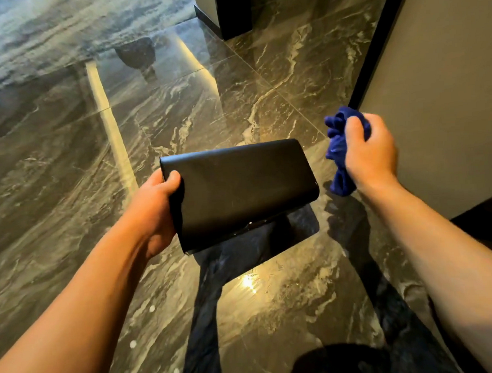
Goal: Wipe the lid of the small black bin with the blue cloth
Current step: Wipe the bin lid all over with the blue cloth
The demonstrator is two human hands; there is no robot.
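Left hand [156, 203] clamped on left end of small black bin [239, 189], held above marble floor [65, 168]. Lid faces up, long axis left-right. Right hand [369, 152] fisted around blue cloth [337, 143], just right of bin, not touching; wipe likely runs leftward.

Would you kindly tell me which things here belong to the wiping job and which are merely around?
Job: black bin lid, gripped by the left hand; blue cloth, bunched in the right hand.

Around: marble floor, grey wall panel, dark pillar base.
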